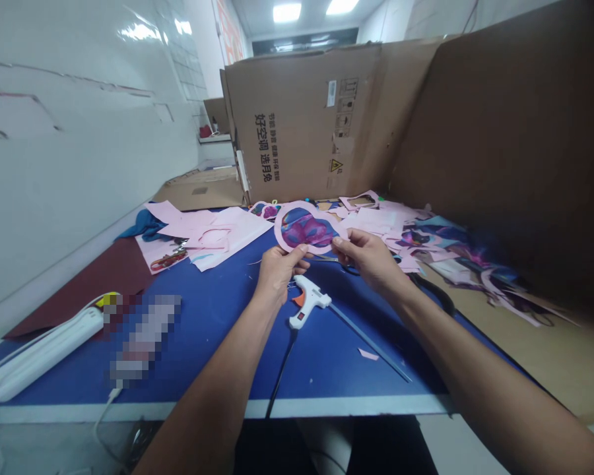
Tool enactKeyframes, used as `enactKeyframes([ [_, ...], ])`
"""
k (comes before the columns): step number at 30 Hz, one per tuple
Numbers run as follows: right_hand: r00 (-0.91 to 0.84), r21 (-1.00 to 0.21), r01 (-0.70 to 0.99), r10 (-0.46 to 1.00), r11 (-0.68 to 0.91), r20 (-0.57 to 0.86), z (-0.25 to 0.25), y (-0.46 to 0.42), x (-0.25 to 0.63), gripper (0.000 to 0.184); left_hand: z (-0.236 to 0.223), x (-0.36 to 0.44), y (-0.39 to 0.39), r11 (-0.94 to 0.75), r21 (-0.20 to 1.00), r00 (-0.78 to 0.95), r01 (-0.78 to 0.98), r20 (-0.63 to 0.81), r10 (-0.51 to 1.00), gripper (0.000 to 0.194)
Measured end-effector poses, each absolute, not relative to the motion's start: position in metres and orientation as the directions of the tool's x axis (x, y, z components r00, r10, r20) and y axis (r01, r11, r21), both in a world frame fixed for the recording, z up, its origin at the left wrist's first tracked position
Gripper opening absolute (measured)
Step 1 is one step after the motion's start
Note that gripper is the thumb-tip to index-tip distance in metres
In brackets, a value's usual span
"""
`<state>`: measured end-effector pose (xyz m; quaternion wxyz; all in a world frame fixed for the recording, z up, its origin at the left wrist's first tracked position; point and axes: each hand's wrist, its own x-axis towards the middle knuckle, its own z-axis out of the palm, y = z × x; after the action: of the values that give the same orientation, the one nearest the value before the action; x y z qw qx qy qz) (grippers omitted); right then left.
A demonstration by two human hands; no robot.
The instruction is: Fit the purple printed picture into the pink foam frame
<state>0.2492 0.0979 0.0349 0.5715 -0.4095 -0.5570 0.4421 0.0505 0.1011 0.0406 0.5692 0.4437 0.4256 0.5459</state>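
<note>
While both hands hold it up just beyond the hot glue gun (307, 301), a pink-bordered cutout (309, 231) shows its rounded, wavy outline and a blue and purple patterned centre. The left hand (277, 274), beyond the glue gun and a little to its left, pinches the cutout's lower edge between thumb and fingers. The right hand (369, 257), beyond the glue gun to its right, pinches the lower right edge the same way.

The glue gun, white with an orange trigger, lies on the blue tabletop (218, 316); a grey glue stick (371, 343) juts from its back, and a black cord (280, 376) runs from its handle toward the near edge. Right of the glue gun, near the stick, lies a small pink scrap (368, 354).

Well to the glue gun's left are a white power strip (49, 356), a pixelated object and a maroon sheet (89, 280). Farther beyond the glue gun, pink sheets (237, 231) spread on the left and a heap of pink offcuts (376, 224) on the right. Behind all these, farthest from the glue gun, stands a large cardboard box (307, 132).
</note>
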Motion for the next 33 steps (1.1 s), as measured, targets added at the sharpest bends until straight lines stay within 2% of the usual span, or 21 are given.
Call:
enactKeyframes([
  [4,0.007,-0.956,-0.085,0.96,0.28,0.281,0.033,0.1,0.251,0.038,0.042,0.05,0.101,0.028,0.964,0.053,-0.263,-0.015,0.998,0.018],
  [8,0.021,-0.96,-0.159,0.973,0.228,0.228,0.037,0.098,0.245,0.04,0.043,0.051,0.099,0.067,0.947,0.068,-0.313,-0.048,0.997,0.019],
  [12,0.01,-0.97,-0.132,0.978,0.206,0.207,0.039,0.094,0.239,0.044,0.043,0.054,0.097,0.113,0.926,0.112,-0.361,-0.077,0.991,0.019],
  [16,0.03,-0.964,-0.135,0.974,0.228,0.226,0.036,0.094,0.24,0.04,0.044,0.054,0.097,0.112,0.92,0.101,-0.376,-0.079,0.992,0.02],
  [19,0.045,-0.961,-0.164,0.975,0.222,0.218,0.034,0.096,0.241,0.038,0.045,0.054,0.096,0.09,0.933,0.081,-0.349,-0.065,0.995,0.018],
  [24,0.043,-0.956,-0.158,0.969,0.247,0.244,0.036,0.094,0.238,0.042,0.043,0.057,0.093,0.104,0.961,0.151,-0.255,-0.066,0.986,0.015],
  [30,0.015,-0.961,-0.102,0.966,0.259,0.259,0.035,0.095,0.24,0.045,0.041,0.056,0.096,0.006,0.971,0.051,-0.239,0.007,0.999,0.016],
  [33,-0.02,-0.964,-0.087,0.967,0.252,0.255,0.035,0.095,0.24,0.044,0.04,0.056,0.097,0.009,0.969,0.042,-0.249,0.002,0.999,0.016],
])
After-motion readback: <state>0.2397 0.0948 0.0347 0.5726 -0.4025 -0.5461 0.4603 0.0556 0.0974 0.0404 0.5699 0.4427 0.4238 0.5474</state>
